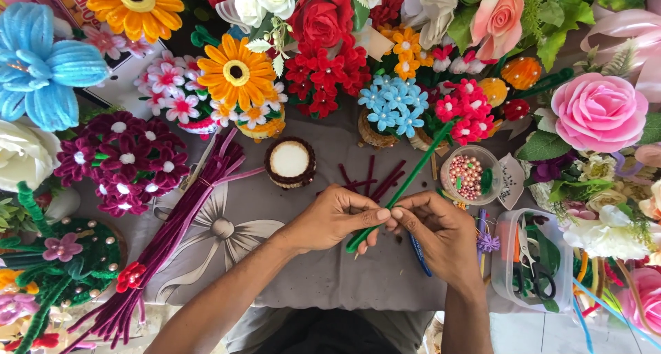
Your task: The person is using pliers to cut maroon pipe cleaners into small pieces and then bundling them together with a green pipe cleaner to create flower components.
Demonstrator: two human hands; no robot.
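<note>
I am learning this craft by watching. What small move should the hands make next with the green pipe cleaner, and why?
Probably keep the left hand pinching and let the right hand wind the green pipe cleaner one more turn: both grips meet at its lower end, and most of its length is free, slanting up toward the bead cup.

- Views: one, head-mounted on the person.
- Direction: faces almost straight down onto the grey cloth point(330, 271) of the work surface.
- Range: close; forearms enter from the bottom edge, the left hand point(337, 216) and right hand point(441, 233) meeting just below frame centre.
- Coverage: craft flowers point(323, 44) fill the upper and side edges.
</note>
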